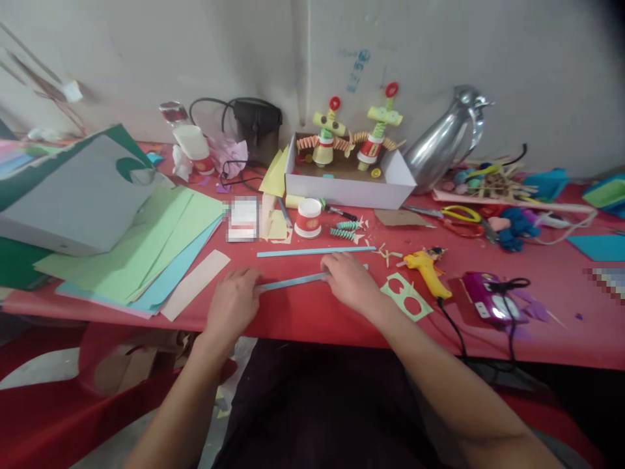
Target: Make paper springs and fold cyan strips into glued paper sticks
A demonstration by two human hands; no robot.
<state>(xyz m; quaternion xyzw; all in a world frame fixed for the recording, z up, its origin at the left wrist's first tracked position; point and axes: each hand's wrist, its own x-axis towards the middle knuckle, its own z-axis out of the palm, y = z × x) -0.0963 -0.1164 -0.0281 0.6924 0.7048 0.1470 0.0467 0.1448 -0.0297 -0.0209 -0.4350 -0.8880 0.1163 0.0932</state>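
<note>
A narrow blue paper strip (291, 282) stretches between my two hands, just above or on the red tabletop. My left hand (234, 298) grips its left end, fingers closed. At the other end, my right hand (347, 279) has its fingers bent and pressed together on the strip. A second blue paper strip (312, 251) lies flat right behind, running nearly parallel. Farther back are a red-and-white paper cup (308, 219) and folded green paper springs (346, 230). Right of my right hand rests a green card with round holes (407, 296).
A yellow glue gun (428, 273) and purple power box (491, 299) with cords lie at right, scissors (454, 218) behind them. Coloured paper sheets (141, 251) are stacked at left. A white box (349, 189) holding two paper figures and a metal jug (446, 140) stand by the wall.
</note>
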